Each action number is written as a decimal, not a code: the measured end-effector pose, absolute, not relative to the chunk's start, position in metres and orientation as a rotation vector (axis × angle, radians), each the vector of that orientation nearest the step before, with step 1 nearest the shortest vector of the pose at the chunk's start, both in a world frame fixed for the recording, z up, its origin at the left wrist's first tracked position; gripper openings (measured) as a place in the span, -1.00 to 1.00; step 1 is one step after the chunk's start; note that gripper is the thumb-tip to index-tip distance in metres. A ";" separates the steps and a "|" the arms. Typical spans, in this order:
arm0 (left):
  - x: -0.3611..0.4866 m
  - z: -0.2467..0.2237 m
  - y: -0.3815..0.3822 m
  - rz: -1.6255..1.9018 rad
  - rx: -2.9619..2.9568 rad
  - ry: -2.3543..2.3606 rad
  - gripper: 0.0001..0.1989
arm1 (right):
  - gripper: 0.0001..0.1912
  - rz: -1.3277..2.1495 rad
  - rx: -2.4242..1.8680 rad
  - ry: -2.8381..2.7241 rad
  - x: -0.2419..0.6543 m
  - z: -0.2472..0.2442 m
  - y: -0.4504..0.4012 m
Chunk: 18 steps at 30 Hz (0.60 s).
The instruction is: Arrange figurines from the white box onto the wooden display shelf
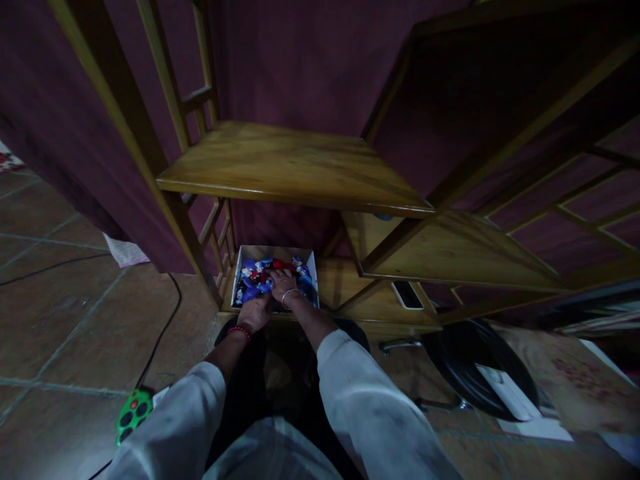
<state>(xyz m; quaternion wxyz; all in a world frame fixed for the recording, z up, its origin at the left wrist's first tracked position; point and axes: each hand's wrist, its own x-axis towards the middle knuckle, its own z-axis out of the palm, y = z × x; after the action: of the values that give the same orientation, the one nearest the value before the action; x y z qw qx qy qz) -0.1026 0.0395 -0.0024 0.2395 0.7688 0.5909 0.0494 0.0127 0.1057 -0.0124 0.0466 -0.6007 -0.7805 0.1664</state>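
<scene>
White box [273, 252] well filled with coloured pieces [253, 291], right hand [284, 283] mid-box, left hand [256, 312] at six o'clock, can't tell either hand's finger grip, progress unclear

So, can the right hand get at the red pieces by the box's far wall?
Probably yes: the box is open on top, and the right hand is down among its contents, close to the red pieces. The left hand sits on the near side, not in between.

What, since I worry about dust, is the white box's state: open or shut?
Open: the white box has an uncovered top, and its blue and red items show around the right hand.
</scene>
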 end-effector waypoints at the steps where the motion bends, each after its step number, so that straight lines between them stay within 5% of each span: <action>1: -0.103 -0.003 0.040 0.129 2.104 1.622 -0.65 | -0.46 0.504 -1.839 -2.379 0.012 -0.012 0.103; 18: -0.104 -0.011 0.036 0.159 2.172 1.642 -0.71 | -0.40 0.491 -1.560 -2.385 0.021 -0.017 0.052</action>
<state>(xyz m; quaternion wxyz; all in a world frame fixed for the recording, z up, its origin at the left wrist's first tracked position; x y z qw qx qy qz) -0.1041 0.0357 -0.0106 0.2059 0.7793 0.5891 0.0570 0.0211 0.0522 -0.0174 0.1248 -0.5352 -0.8183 0.1685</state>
